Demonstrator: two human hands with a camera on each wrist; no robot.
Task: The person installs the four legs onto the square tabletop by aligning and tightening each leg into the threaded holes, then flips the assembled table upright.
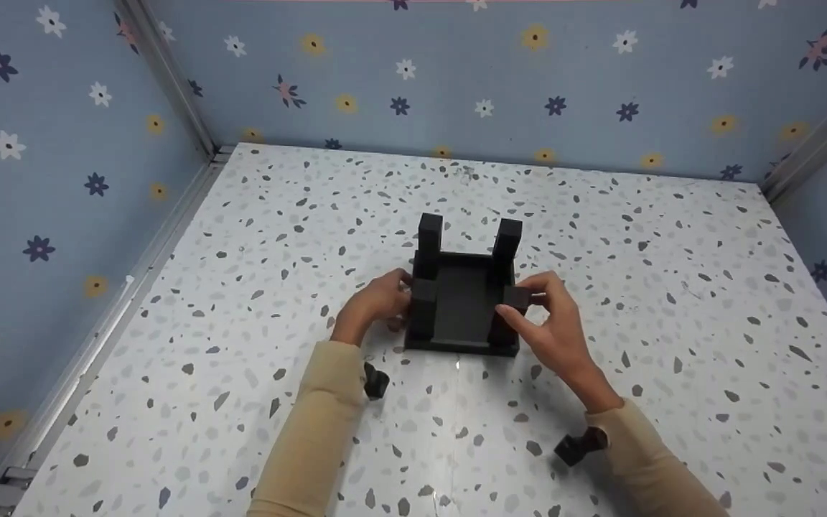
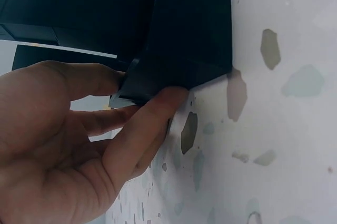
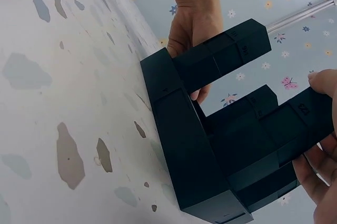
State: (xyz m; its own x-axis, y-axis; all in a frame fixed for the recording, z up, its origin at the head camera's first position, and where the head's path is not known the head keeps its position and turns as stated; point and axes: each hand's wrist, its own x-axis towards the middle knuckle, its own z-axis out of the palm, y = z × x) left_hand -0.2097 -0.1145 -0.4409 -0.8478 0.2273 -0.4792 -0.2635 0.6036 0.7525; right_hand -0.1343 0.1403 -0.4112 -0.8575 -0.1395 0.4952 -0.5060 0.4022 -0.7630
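A black square base [image 1: 461, 347] with a raised rim rests on the table, and several blocky black posts stand upright at its corners. At its left side is my left hand [image 1: 382, 298]; in the left wrist view its thumb and fingers grip the base's lower edge [image 2: 179, 68]. My right hand [image 1: 559, 332] pinches the top of the near right post [image 1: 517, 296] between thumb and fingers. Small raised numbers show on that post [image 3: 303, 116] in the right wrist view. The post's foot sits inside the rim.
The speckled white table [image 1: 298, 237] extends all around the base. Blue flowered panels [image 1: 456, 72] wall it at the back and both sides, with metal rails at the corners. Small black devices [image 1: 376, 381] are worn at both wrists.
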